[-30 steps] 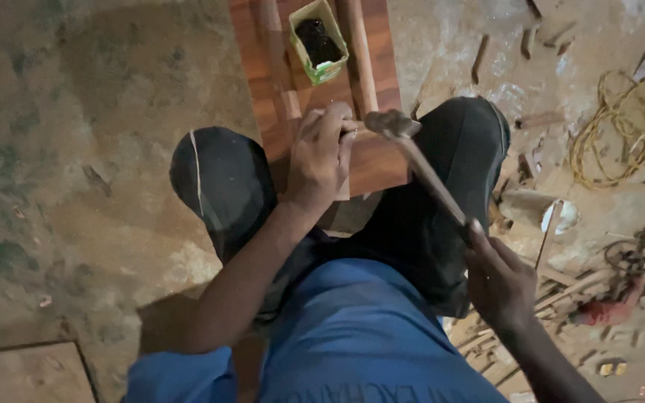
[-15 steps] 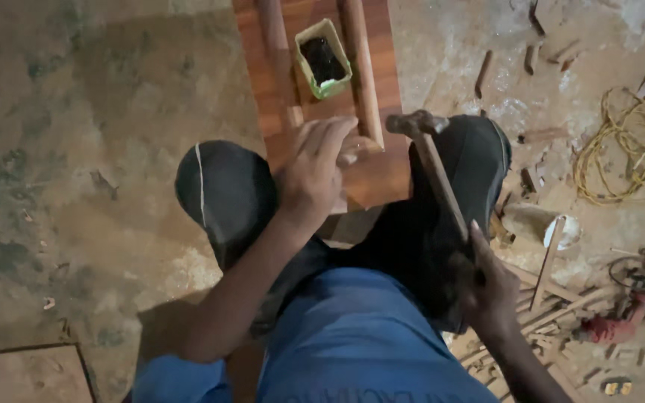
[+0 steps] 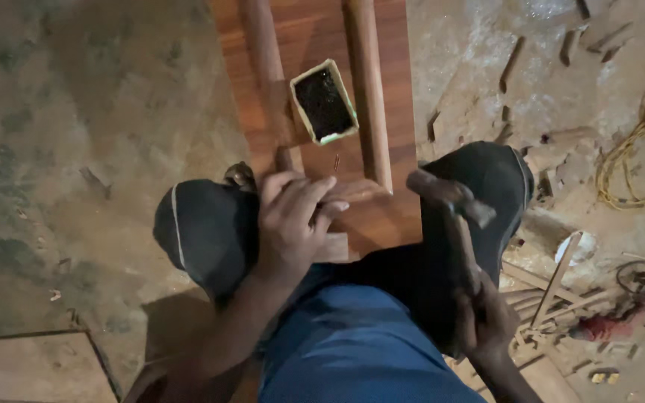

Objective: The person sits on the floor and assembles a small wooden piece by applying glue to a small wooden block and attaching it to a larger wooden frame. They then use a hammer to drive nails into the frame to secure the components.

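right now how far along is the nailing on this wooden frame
Done: two long strips already lie on the board. In hand: the left hand presses a short cross strip at their near ends; the right hand holds a raised hammer. Left: driving a nail there; none visibly sunk.

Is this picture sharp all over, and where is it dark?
Head view: the hammer in the right hand is smeared by motion blur; the left hand and wooden board are sharper; the light is dim and warm, with deep shadow between the knees.
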